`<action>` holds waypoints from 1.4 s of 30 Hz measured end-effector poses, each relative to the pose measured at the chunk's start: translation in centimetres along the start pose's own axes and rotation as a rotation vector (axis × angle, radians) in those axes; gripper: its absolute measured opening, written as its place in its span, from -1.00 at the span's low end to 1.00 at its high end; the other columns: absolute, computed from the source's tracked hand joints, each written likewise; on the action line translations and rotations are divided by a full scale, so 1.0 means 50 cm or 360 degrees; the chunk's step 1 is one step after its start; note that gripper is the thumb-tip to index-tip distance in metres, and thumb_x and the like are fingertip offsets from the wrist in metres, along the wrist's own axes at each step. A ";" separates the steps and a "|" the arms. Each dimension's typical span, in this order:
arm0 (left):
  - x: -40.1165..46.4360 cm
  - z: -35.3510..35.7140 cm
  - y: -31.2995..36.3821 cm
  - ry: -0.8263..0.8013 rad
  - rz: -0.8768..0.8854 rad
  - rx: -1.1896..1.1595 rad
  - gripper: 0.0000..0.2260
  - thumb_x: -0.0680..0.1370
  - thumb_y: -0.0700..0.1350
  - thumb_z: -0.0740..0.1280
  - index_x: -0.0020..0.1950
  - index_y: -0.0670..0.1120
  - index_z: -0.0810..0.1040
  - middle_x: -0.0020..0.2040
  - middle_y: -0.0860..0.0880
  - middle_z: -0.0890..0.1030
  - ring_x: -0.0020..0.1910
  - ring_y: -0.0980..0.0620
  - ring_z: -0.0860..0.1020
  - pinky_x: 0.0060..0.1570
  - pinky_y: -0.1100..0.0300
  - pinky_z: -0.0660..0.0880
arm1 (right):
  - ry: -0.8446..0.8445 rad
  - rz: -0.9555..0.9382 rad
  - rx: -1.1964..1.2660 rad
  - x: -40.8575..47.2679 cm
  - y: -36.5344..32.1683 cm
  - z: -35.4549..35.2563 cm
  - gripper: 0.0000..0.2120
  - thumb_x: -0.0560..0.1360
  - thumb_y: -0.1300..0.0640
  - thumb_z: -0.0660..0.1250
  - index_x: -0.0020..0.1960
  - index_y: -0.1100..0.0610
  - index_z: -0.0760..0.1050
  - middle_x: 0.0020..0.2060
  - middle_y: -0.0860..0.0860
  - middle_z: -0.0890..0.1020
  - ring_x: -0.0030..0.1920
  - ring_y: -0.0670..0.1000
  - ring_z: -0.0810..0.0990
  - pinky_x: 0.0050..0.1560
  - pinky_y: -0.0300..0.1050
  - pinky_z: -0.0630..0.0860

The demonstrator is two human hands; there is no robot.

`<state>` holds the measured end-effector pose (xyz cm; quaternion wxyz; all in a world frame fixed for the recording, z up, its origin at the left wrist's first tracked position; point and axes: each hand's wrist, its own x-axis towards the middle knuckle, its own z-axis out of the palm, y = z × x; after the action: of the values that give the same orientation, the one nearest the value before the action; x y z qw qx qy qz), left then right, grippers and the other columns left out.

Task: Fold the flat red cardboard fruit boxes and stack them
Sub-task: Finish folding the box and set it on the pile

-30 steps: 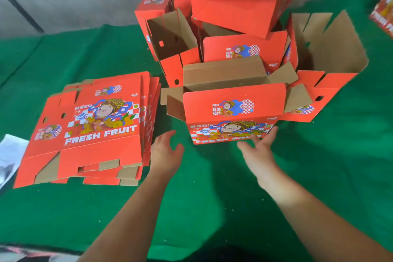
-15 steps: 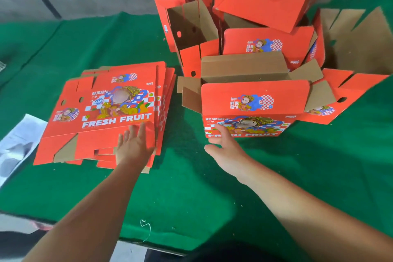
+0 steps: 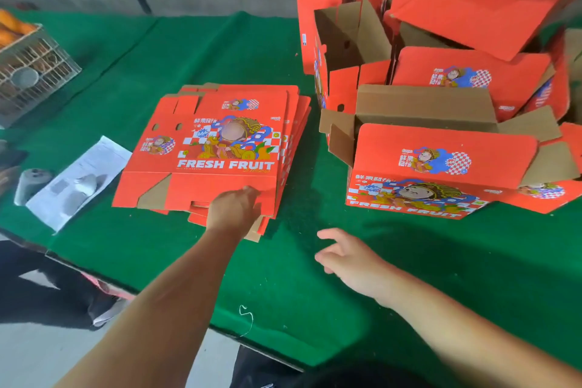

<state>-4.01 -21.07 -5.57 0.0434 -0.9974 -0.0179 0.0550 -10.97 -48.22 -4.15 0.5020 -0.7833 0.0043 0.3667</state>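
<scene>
A stack of flat red "FRESH FRUIT" boxes (image 3: 220,142) lies on the green cloth at centre left. My left hand (image 3: 234,208) is at the near edge of the top flat box, with fingers bent over its flap and the thumb hidden beneath. My right hand (image 3: 346,257) hovers over bare cloth between the stack and the folded boxes, fingers loosely spread and holding nothing. A folded open-top box (image 3: 434,167) stands nearest on the right. Behind it several folded boxes (image 3: 472,16) are piled unevenly.
The green-covered table (image 3: 283,293) ends at a near edge running diagonally at lower left. A white paper sheet (image 3: 78,176) and a grey roll (image 3: 30,183) lie left of the stack. A wire crate (image 3: 28,72) holding orange fruit stands at far left.
The view has swung left. My left hand slid from lying flat on the stack back to its near edge. My right hand left the front box and drew back over the cloth.
</scene>
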 end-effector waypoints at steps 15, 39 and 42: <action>0.019 0.028 0.056 -0.0310 -0.0187 -0.0050 -0.53 0.67 0.02 0.25 0.53 -0.11 0.29 0.50 -0.14 0.38 0.37 -0.23 0.49 0.11 -0.13 0.56 | -0.0084 0.0230 -0.0098 0.002 0.079 0.045 -0.52 0.60 -0.01 0.27 0.51 -0.06 0.33 0.00 0.07 0.64 -0.13 -0.02 0.58 -0.05 -0.11 0.49; -0.003 0.061 0.068 -0.0154 -0.0015 0.0288 -0.17 0.70 -0.14 0.27 0.67 0.00 -0.34 0.68 -0.25 -0.17 0.67 -0.27 -0.09 0.64 -0.10 -0.09 | -0.0071 0.0245 0.0040 0.017 0.097 0.041 -0.46 0.53 -0.06 0.31 0.50 -0.15 0.32 0.08 0.01 0.64 0.08 0.07 0.67 0.25 0.09 0.58; -0.004 0.056 0.055 -0.0144 0.0121 0.0225 -0.29 0.69 -0.26 0.19 0.69 -0.03 -0.20 0.68 -0.20 -0.08 0.65 -0.27 0.02 0.59 -0.08 0.17 | -0.0055 0.0251 0.0055 0.016 0.094 0.038 -0.49 0.54 -0.06 0.31 0.48 -0.16 0.34 0.08 0.01 0.65 0.09 0.08 0.68 0.22 0.09 0.59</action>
<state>-4.42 -23.56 -8.55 0.1108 -0.9883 0.0221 0.1027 -13.21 -48.75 -8.72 0.4851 -0.7652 0.0636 0.4184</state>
